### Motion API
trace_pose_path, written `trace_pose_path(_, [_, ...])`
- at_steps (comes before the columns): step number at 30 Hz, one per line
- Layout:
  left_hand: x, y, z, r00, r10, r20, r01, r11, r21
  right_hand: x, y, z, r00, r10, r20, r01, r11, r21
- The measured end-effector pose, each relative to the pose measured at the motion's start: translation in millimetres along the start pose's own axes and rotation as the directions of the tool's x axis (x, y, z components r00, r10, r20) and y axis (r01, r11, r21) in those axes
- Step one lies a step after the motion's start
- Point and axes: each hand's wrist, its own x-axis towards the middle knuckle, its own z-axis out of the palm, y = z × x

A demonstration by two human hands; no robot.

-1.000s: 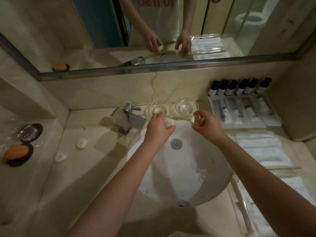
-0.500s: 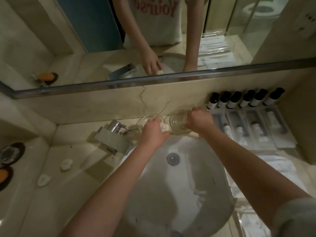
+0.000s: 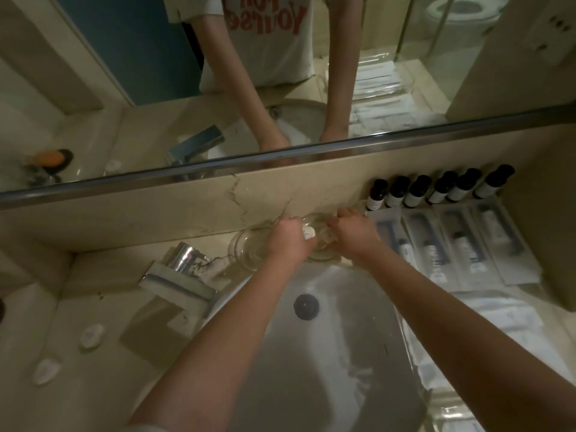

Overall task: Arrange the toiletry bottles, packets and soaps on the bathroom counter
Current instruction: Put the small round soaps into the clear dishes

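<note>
Bottles (image 3: 436, 190) behind packets (image 3: 452, 244), right of two dishes (image 3: 249, 249) behind sink (image 3: 327, 353)

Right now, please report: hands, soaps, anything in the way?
Left hand grips a small soap at the right glass dish. Right hand at that dish, grip unclear. Faucet stands left, clear of both hands.

Six dark, white-labelled bottles (image 3: 436, 190) are standing upright in a row, behind and right of the sink (image 3: 327, 353). Clear packets (image 3: 461, 244) are lying flat right of it. Two white soaps (image 3: 91, 335) are lying left of it. A third soap (image 3: 308, 233) is being held just behind it.
</note>
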Motion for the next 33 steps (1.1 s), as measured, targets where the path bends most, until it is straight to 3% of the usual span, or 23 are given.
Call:
trace_pose_path(8, [13.8,3.9,23.0,0.996,0.074,0.049,-0.086,0.943,0.321,5.9,3.9,-1.0,1.0,0.002,-0.023,-0.003,0.998,-0.061])
trace_pose_path(15, [14.6,-9.1,19.9,0.987,0.103,0.126,-0.127,0.972,0.198,4.5,5.5,-2.2,1.0,-0.016,-0.016,0.015,0.999,-0.049])
trace_pose_path(19, [14.0,-12.9,19.9,0.991,0.099,0.095,-0.111,0.985,0.129,2.7,5.3,-2.4,0.999,-0.024,-0.026,0.023,0.998,-0.051])
trace_pose_path(33, [15.0,-9.4,18.6,0.989,0.104,0.102,-0.119,0.98,0.162,-0.3,0.2,-6.5,1.0,-0.013,-0.012,0.012,1.0,-0.023])
